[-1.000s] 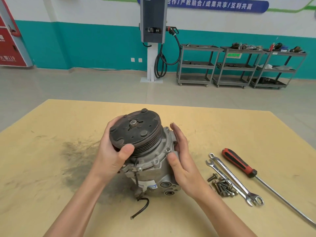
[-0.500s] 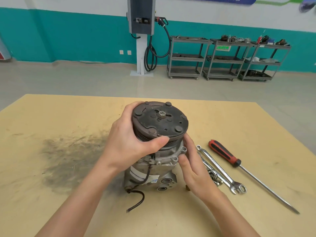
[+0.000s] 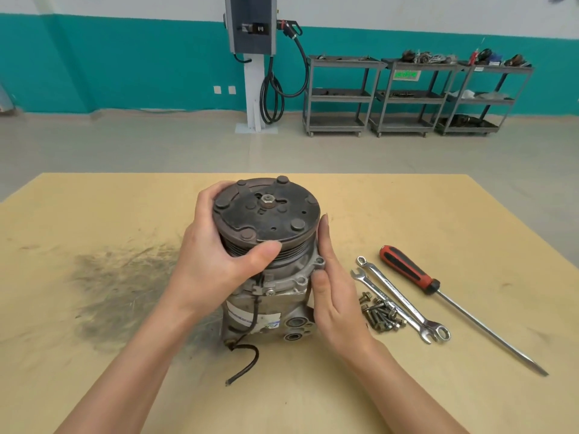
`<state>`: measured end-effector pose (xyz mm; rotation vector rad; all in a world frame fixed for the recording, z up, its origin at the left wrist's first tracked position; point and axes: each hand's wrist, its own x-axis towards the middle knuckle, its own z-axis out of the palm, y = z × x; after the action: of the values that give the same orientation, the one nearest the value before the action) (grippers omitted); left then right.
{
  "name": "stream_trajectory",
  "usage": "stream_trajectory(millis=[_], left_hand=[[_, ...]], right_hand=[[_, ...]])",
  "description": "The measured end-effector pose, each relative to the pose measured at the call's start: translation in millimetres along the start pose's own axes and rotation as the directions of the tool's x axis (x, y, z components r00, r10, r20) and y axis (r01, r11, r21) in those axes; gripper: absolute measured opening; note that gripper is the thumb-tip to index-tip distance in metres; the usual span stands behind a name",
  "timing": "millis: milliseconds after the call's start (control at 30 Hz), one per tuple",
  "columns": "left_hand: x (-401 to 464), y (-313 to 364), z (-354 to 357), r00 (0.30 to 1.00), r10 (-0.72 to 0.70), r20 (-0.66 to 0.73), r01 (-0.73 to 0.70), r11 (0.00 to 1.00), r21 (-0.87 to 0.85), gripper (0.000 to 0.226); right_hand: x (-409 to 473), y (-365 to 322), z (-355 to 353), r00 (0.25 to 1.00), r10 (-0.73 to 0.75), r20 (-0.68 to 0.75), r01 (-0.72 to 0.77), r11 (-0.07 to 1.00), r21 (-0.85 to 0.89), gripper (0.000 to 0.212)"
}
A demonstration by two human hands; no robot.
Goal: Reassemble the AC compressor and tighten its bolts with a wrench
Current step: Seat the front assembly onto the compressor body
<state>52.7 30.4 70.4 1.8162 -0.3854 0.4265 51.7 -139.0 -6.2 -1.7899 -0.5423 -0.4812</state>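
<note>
The compressor (image 3: 269,277), tilted a second ago, now stands upright on the table (image 3: 407,214), pulley up. In my judgement the halves are seated and bolting comes next. Left hand (image 3: 216,261) grips the pulley (image 3: 266,214), fingers and thumb curled round its rim. Right hand (image 3: 332,289) lies flat against the housing, fingers straight. Bolts (image 3: 380,314) and wrenches (image 3: 401,299) lie untouched just to the right.

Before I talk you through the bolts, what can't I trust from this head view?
- Compressor far side and base: hidden by its own body.
- Pulley left rim: covered by left hand.
- Right flange side: behind right hand.
- Bolts count, wrenches' sizes: too small.
</note>
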Motion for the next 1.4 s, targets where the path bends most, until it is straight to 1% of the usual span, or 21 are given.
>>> stream_trajectory(millis=[167,267,367,467,567,800,900,967,1067,1133,1200,1300,1400], left_hand=[[0,0,1,1.0,-0.003,0.02,0.003,1.0,-0.012,0.073],[1,0,3,1.0,-0.001,0.024,0.001,1.0,-0.011,0.076],[1,1,4,0.999,-0.002,0.036,0.003,1.0,-0.01,0.08],[3,4,5,0.999,-0.009,0.049,0.009,1.0,0.003,0.075],[4,6,6,0.998,-0.019,0.063,0.018,1.0,0.02,0.074],[10,8,12,0.991,-0.037,0.13,0.032,0.999,0.042,0.076],[11,7,13,0.991,-0.028,0.13,0.023,0.999,0.038,0.076],[12,6,10,0.987,-0.036,0.158,0.031,0.999,0.034,0.082],[14,-1,-3,0.968,-0.043,0.248,0.043,0.999,0.009,0.099],[10,-12,-16,0.964,-0.051,0.263,0.051,0.999,0.005,0.108],[-1,-26,-29,0.961,-0.095,0.261,0.098,0.995,0.003,0.114],[-21,-43,-37,0.951,-0.166,0.262,0.183,0.982,-0.043,0.106],[-29,-49,-35,0.961,-0.18,0.209,0.204,0.974,-0.101,0.096]], right_hand=[[-1,3,6,0.994,-0.026,-0.106,0.027,1.0,0.007,0.057],[-2,7,7,0.988,-0.052,-0.147,0.052,0.999,-0.005,0.058],[-2,9,7,0.985,-0.059,-0.162,0.06,0.998,-0.002,0.056],[-2,10,6,0.984,-0.064,-0.164,0.066,0.998,0.008,0.055],[-4,12,5,0.983,-0.058,-0.175,0.059,0.998,0.002,0.055],[-10,20,2,0.978,-0.015,-0.206,0.02,1.0,0.021,0.067],[-11,20,4,0.974,-0.024,-0.226,0.03,0.999,0.023,0.065],[-11,20,6,0.97,-0.028,-0.241,0.036,0.999,0.031,0.063],[-12,22,6,0.969,-0.033,-0.246,0.043,0.998,0.038,0.064],[-12,22,6,0.966,-0.044,-0.254,0.054,0.998,0.029,0.063],[-12,22,7,0.964,-0.055,-0.261,0.063,0.998,0.024,0.062],[-12,23,8,0.961,-0.067,-0.27,0.079,0.996,0.033,0.06],[-12,24,9,0.96,-0.074,-0.27,0.083,0.996,0.022,0.06]])
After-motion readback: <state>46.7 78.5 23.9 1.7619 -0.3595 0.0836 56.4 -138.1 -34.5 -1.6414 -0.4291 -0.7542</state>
